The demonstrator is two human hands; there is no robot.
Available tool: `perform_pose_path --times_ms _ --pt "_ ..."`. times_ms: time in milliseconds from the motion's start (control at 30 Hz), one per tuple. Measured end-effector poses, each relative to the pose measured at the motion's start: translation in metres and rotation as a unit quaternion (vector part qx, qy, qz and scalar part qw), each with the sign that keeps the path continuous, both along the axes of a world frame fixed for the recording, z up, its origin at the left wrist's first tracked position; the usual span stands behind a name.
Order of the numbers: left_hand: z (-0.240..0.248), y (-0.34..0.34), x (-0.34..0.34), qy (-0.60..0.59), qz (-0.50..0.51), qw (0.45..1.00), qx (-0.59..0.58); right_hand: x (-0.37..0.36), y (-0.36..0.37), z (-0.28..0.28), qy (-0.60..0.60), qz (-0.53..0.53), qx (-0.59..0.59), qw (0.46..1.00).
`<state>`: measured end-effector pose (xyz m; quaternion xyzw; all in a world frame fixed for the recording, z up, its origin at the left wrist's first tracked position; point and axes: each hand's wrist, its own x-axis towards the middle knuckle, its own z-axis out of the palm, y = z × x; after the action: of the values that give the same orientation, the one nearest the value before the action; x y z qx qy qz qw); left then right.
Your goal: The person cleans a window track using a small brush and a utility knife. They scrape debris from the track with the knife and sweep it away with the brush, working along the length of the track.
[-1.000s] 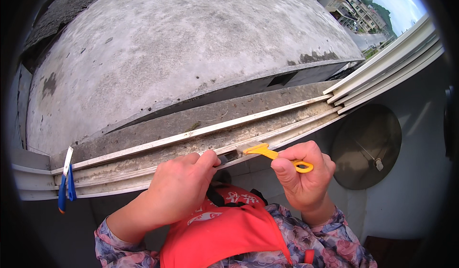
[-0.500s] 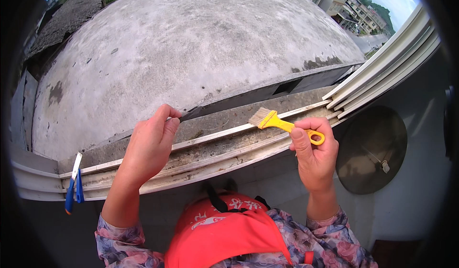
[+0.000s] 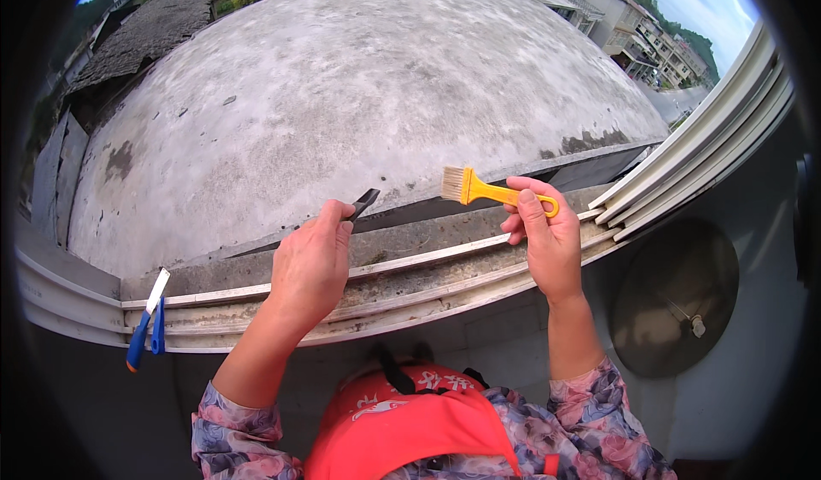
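My left hand [image 3: 310, 262] is closed around a small black flat-ended tool [image 3: 366, 202], whose tip sticks out past the fingers; its exact kind is hard to make out. In my right hand [image 3: 549, 245] is a yellow-handled paintbrush [image 3: 489, 192], pinched near the hole in its handle. Its pale bristles point left, toward the black tool, with a gap between them. Both hands are raised over the white window track [image 3: 445, 268], which has dirt in its grooves. Neither tool appears to touch the track.
On the track's left end rest a scraper [image 3: 139, 340] with a blue handle and a second blue tool [image 3: 159, 328]. White sliding frames [image 3: 697, 142] stand at the right. Outside lies a broad concrete roof [image 3: 342, 95]. A dark round object [image 3: 676, 300] is below right.
My left hand has moved right, and the black tool now shows more clearly, tipped upward. My right hand has lifted the paintbrush away from the track and levelled it. The view has shifted slightly.
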<state>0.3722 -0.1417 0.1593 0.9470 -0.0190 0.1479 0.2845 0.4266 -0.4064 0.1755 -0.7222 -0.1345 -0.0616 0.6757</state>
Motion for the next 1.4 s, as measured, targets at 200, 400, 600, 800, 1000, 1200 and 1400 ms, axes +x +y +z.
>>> perform_pose_path --times_ms 200,400,600,800,1000,1200,1400 --pt "0.024 0.006 -0.033 0.013 0.057 0.993 -0.099 0.019 -0.027 0.024 0.046 0.155 -0.163 0.973" --pt "-0.015 0.027 -0.074 -0.114 0.129 0.981 -0.092 0.045 -0.019 0.037 -0.092 0.059 -0.347 0.931" --pt "-0.048 0.027 -0.069 -0.261 0.167 0.949 -0.051 0.032 0.047 0.027 -0.008 0.262 -0.204 0.943" --pt "-0.042 0.028 -0.078 -0.248 0.175 0.95 -0.072 0.051 0.03 0.046 -0.129 0.135 -0.516 0.836" --pt "-0.042 0.025 -0.072 -0.253 0.163 0.951 -0.069 0.03 0.022 0.05 -0.096 0.238 -0.287 0.923" --pt "-0.045 0.027 -0.07 -0.24 0.171 0.952 -0.083 0.017 0.051 0.034 -0.099 0.34 -0.253 0.9" --pt "-0.04 0.026 -0.075 -0.208 0.175 0.958 -0.088 0.04 0.042 0.036 -0.072 0.217 -0.3 0.926"
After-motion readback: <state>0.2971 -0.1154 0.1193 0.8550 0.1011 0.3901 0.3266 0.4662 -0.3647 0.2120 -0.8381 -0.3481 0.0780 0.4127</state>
